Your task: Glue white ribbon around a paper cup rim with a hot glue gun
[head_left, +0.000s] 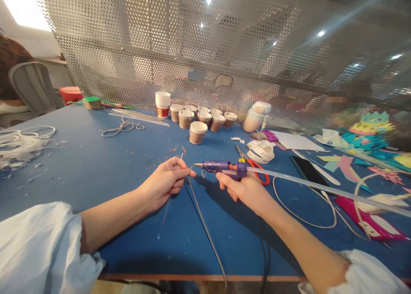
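My left hand (pixel 171 178) is closed in a pinch around a thin wire stick (pixel 166 209) that slants upward through the fingers. A brown cord (pixel 203 220) hangs from the same fingertips and runs down over the table's front edge. Wrapped in my right hand (pixel 245 189) is a purple glue gun (pixel 220 167), its brass tip pointing left, close to the left fingertips. A long clear glue stick (pixel 305 182) sticks out of the gun's back. Just beyond my hands stands a small cup wrapped in brown cord (pixel 198 133).
Several wrapped cups (pixel 217 122) and stacked paper cups (pixel 163 102) stand at the back of the blue table (pixel 135 238). Red-handled scissors (pixel 261 174), ribbon (pixel 260 151) and a phone (pixel 306 170) lie right. White cord (pixel 22 139) lies left. A perforated metal screen (pixel 154 49) rises behind.
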`<action>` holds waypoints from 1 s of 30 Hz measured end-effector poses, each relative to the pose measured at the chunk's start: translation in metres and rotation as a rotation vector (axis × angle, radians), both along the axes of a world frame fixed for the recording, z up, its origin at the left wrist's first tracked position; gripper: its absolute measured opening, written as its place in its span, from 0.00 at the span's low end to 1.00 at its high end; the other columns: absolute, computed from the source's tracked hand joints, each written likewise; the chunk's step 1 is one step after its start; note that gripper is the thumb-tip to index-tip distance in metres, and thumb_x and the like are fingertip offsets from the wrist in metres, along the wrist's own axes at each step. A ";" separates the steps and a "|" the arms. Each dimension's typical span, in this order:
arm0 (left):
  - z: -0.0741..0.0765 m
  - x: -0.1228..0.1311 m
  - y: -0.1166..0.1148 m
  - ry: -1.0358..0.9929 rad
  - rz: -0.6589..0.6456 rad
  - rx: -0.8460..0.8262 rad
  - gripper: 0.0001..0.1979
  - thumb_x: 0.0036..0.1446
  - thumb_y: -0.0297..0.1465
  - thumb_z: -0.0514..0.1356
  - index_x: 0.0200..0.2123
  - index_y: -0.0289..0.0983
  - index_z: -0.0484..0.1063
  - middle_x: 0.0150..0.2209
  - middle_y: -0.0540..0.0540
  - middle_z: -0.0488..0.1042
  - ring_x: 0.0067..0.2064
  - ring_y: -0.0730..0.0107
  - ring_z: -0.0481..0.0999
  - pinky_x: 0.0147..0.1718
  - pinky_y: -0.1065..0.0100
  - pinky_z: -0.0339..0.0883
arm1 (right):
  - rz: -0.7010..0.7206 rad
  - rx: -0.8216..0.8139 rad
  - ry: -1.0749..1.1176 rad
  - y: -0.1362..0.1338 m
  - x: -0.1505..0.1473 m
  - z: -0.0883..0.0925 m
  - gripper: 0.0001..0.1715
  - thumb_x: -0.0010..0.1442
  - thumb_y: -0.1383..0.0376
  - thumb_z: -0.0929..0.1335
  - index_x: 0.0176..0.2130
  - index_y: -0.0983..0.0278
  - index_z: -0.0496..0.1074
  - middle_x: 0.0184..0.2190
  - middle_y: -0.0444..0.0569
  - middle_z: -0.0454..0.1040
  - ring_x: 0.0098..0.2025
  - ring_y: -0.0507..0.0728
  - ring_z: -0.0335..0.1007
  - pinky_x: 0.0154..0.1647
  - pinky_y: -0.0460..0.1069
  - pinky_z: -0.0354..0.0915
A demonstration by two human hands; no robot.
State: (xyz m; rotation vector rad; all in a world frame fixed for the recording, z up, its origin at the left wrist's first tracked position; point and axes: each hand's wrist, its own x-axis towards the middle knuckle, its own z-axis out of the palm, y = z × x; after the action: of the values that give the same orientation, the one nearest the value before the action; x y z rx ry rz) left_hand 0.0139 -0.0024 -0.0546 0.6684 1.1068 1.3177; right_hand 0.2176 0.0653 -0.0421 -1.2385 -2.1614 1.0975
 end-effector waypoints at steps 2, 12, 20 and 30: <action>-0.001 0.000 0.000 -0.003 0.004 -0.001 0.11 0.55 0.23 0.60 0.29 0.38 0.58 0.27 0.49 0.75 0.15 0.88 0.48 0.13 0.79 0.38 | -0.020 0.006 0.005 0.002 0.000 -0.001 0.24 0.59 0.49 0.65 0.23 0.63 0.67 0.14 0.40 0.62 0.15 0.49 0.58 0.19 0.47 0.58; 0.000 0.000 -0.001 -0.009 0.006 -0.009 0.11 0.55 0.23 0.60 0.29 0.38 0.58 0.26 0.49 0.75 0.15 0.89 0.47 0.14 0.78 0.36 | 0.075 -0.189 0.273 -0.004 -0.002 0.006 0.22 0.57 0.50 0.68 0.23 0.64 0.67 0.14 0.39 0.62 0.14 0.47 0.54 0.18 0.46 0.56; -0.001 0.000 -0.001 -0.011 0.013 -0.011 0.11 0.54 0.22 0.60 0.29 0.37 0.59 0.26 0.50 0.74 0.15 0.88 0.48 0.14 0.78 0.37 | 0.091 -0.150 0.198 -0.003 -0.003 0.003 0.23 0.59 0.50 0.66 0.23 0.64 0.67 0.11 0.39 0.59 0.14 0.48 0.56 0.20 0.46 0.57; 0.001 0.001 0.000 -0.013 0.019 -0.017 0.11 0.55 0.22 0.60 0.29 0.37 0.58 0.27 0.49 0.75 0.15 0.88 0.48 0.13 0.78 0.37 | 0.035 -0.111 0.203 0.001 0.000 0.004 0.23 0.58 0.50 0.67 0.23 0.64 0.67 0.16 0.41 0.65 0.14 0.47 0.56 0.19 0.46 0.57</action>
State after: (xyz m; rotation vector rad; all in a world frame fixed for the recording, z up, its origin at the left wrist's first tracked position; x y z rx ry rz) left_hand 0.0148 -0.0028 -0.0534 0.6382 1.1151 1.3257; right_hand 0.2172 0.0661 -0.0381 -1.0864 -2.0007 1.3132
